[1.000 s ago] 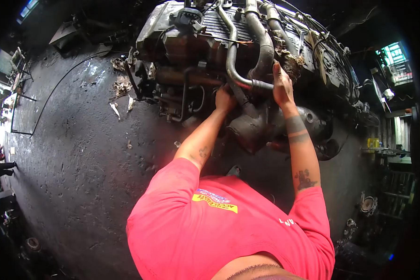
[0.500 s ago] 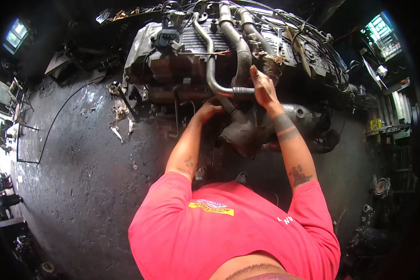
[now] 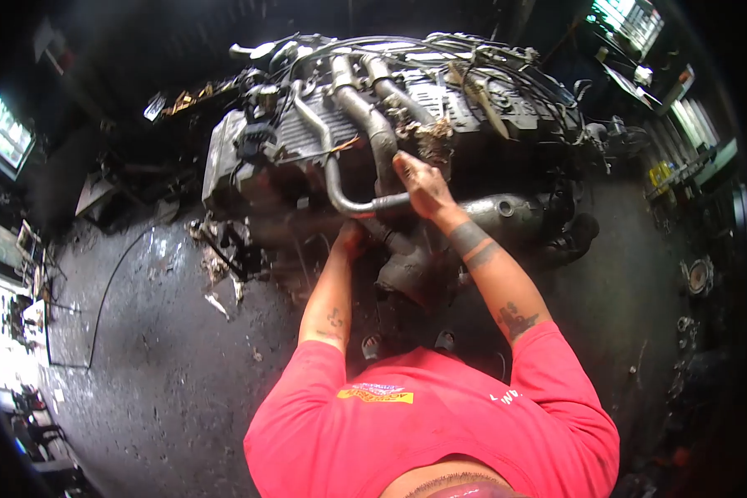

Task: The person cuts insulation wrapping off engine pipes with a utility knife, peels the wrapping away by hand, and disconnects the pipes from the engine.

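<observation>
A large engine (image 3: 282, 158) stands before me, with metal pipes across its near side. My right hand (image 3: 423, 189) is closed at the right end of a thin bent metal pipe (image 3: 334, 178), thumb pointing up and fingers mostly hidden behind. Lower and to the left, my left hand (image 3: 353, 239) reaches into shadow beneath that pipe's bend; its fingers are hidden. A thicker pipe (image 3: 372, 124) runs down the engine just left of my right hand. Below both hands sits a dark cast elbow (image 3: 402, 274), joined to a wide cylindrical housing (image 3: 502, 212) on the right.
Cables (image 3: 506, 62) lie tangled over the engine top, near a brush-like tool (image 3: 485, 104). Torn scraps (image 3: 217, 303) hang at the lower left. A black hose (image 3: 112, 286) curves across the dark floor (image 3: 174, 373). Shelving and a round part (image 3: 700, 276) stand at right.
My view has tilted up and shifted, so the engine appears lower and further left. My right hand stays at the pipe's end; my left hand has slipped deeper into shadow beneath it.
</observation>
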`<state>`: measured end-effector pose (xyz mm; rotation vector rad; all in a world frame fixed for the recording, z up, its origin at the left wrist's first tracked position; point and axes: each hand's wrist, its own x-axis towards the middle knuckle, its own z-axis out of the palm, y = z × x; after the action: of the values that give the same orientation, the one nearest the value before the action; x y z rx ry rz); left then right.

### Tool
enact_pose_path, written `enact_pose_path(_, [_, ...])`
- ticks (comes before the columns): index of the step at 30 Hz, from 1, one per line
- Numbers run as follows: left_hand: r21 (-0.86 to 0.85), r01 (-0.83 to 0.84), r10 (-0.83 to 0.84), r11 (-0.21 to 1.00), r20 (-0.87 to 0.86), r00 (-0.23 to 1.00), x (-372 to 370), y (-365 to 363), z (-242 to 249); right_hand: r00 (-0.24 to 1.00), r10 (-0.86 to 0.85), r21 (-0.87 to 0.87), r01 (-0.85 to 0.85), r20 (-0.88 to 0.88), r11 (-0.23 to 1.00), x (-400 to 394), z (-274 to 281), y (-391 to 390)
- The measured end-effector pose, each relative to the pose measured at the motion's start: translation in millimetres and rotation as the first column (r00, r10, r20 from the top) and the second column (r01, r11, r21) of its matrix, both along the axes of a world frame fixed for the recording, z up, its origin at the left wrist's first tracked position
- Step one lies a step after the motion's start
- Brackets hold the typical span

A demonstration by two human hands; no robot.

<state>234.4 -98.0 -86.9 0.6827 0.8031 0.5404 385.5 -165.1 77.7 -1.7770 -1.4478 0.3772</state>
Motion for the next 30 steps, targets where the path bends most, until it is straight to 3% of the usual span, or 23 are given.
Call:
enact_pose_path(3, [0.035, 0.255, -0.253, 0.966, 0.317, 0.914, -5, -3, 28, 0.997, 0.001, -0.070, -0.007, -0.083, 0.998, -8, 21, -10])
enact_pose_path(4, [0.040, 0.238, -0.238, 0.971, 0.314, 0.919, -6, 1, 18, 0.996, 0.020, -0.064, -0.025, -0.085, 0.998, -7, 17, -7])
enact_pose_path(6, [0.111, 0.296, -0.308, 0.949, 0.118, 0.944, -7, 16, -27, 1.000, -0.006, -0.042, 0.006, -0.009, 0.999, -1, 1, 1])
enact_pose_path(8, [0.090, 0.193, -0.212, 0.977, 0.309, 0.927, 11, 22, -60, 0.999, 0.004, -0.023, -0.006, -0.054, 1.000, 2, -4, 2])
enact_pose_path(9, [0.094, 0.181, -0.201, 0.979, 0.292, 0.935, 22, 23, -83, 0.998, 0.015, -0.029, -0.017, -0.058, 0.999, -4, 11, -5])
enact_pose_path(11, [0.184, -0.180, 0.086, 0.966, 0.428, 0.900, 39, 21, -118, 0.997, 0.017, -0.032, -0.019, -0.074, 0.999, -7, 17, -7])
enact_pose_path(12, [0.193, -0.177, 0.082, 0.965, 0.420, 0.904, 39, 18, -113, 0.996, 0.022, -0.034, -0.025, -0.082, 0.999, -8, 18, -8])
enact_pose_path(14, [0.242, -0.349, 0.181, 0.905, 0.524, 0.832, 43, 13, -99, 0.996, 0.024, -0.029, -0.027, -0.090, 0.999, -7, 17, -8])
enact_pose_path(15, [0.561, -0.361, 0.179, 0.745, 0.354, 0.918, 44, 15, -98, 0.996, 0.027, -0.032, -0.030, -0.091, 0.999, -6, 17, -8])
enact_pose_path(16, [0.569, -0.357, 0.174, 0.741, 0.351, 0.920, 46, 11, -86, 0.995, 0.026, -0.024, -0.028, -0.094, 0.999, -6, 17, -8])
enact_pose_path(18, [0.441, -0.490, 0.361, 0.752, 0.347, 0.866, 47, -4, -52, 0.995, 0.018, -0.026, -0.021, -0.099, 0.999, -6, 16, -8])
enact_pose_path(19, [0.305, -0.462, 0.370, 0.833, 0.316, 0.874, 46, -2, -57, 0.995, 0.029, -0.015, -0.030, -0.097, 0.999, -5, 13, -7])
enact_pose_path(20, [0.311, -0.456, 0.365, 0.834, 0.309, 0.878, 50, -2, -64, 0.994, 0.025, -0.012, -0.026, -0.106, 1.000, -5, 13, -7])
enact_pose_path(22, [0.486, -0.540, 0.551, 0.687, 0.137, 0.824, 57, -3, -75, 0.997, 0.013, -0.039, -0.016, -0.075, 0.999, -6, 15, -8])
enact_pose_path(23, [0.492, -0.535, 0.544, 0.687, 0.139, 0.827, 54, -8, -56, 0.997, 0.007, -0.032, -0.009, -0.076, 0.999, -6, 18, -7])
enact_pose_path(25, [0.231, -0.542, 0.489, 0.808, 0.250, 0.836, 44, -27, -26, 0.993, 0.032, -0.024, -0.035, -0.112, 0.999, -7, 20, -9])
enact_pose_path(26, [0.224, -0.542, 0.489, 0.810, 0.253, 0.835, 41, -33, -29, 0.994, 0.030, -0.030, -0.033, -0.106, 0.999, -6, 19, -13])
enact_pose_path(28, [0.164, -0.467, 0.365, 0.869, 0.424, 0.829, 40, -33, -31, 0.998, -0.013, -0.056, 0.009, -0.069, 0.998, -6, 17, -8])
enact_pose_path(29, [0.153, -0.492, 0.392, 0.857, 0.428, 0.815, 43, -30, -36, 0.998, 0.000, 0.011, 0.000, -0.062, 1.000, -5, 10, -4])
enact_pose_path(30, [0.380, -0.535, 0.454, 0.755, 0.287, 0.844, 41, -36, -45, 0.999, 0.019, 0.055, -0.017, -0.050, 0.998, -2, 4, -2])
